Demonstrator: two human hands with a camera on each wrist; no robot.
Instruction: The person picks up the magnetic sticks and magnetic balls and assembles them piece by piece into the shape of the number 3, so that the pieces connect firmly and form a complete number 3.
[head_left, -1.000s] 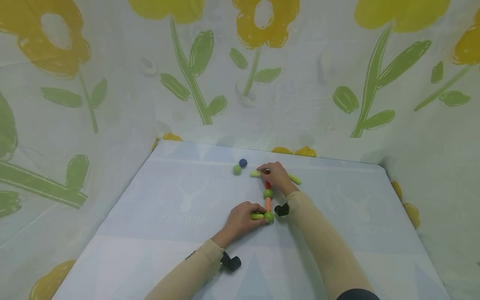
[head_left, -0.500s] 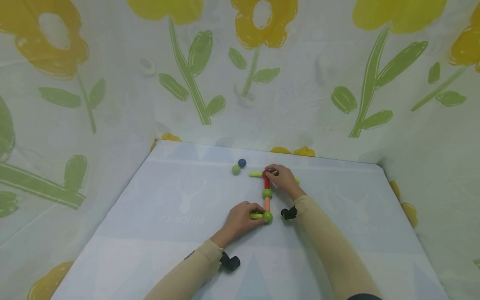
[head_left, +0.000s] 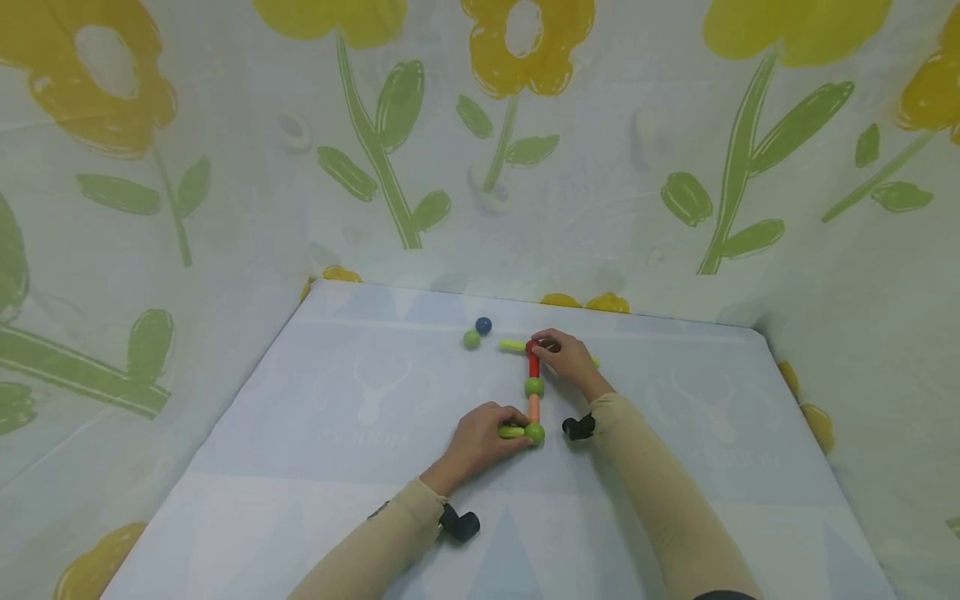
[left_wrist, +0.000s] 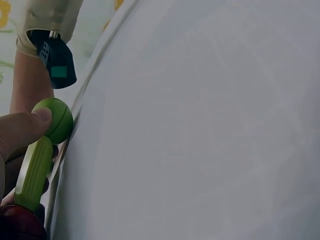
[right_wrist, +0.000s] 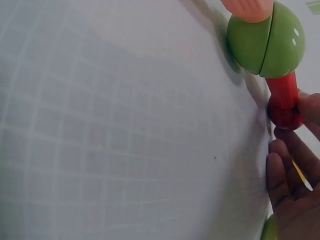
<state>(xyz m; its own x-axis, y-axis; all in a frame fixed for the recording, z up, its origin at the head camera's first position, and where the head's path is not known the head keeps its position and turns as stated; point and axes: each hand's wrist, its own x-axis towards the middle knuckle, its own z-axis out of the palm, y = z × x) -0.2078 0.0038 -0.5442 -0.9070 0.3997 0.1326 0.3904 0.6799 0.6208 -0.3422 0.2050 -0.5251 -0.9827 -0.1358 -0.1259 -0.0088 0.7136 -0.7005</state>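
Magnetic rods and balls form a chain on the table. My left hand (head_left: 482, 437) pinches its near end, where a green ball (head_left: 534, 433) meets a yellow-green rod (left_wrist: 33, 172). The thumb lies on that ball, and a dark red ball (left_wrist: 21, 223) shows at the rod's other end. A peach rod (head_left: 534, 408) runs from the near green ball to a middle green ball (right_wrist: 266, 40), followed by a red rod (head_left: 534, 367). At the far end my right hand (head_left: 567, 358) pinches a red ball (right_wrist: 285, 112). A yellow-green rod (head_left: 512, 344) reaches left from this ball.
A blue ball (head_left: 483, 326) and a light green ball (head_left: 471, 339) sit together left of the chain's far end. Another yellow-green rod (head_left: 596, 362) lies partly hidden behind my right hand. Flowered cloth (head_left: 585, 183) surrounds the table (head_left: 300, 433).
My right hand has drawn back slightly to the right, uncovering the red ball under its fingertips and more of the far yellow-green rod. The left hand has kept its place.
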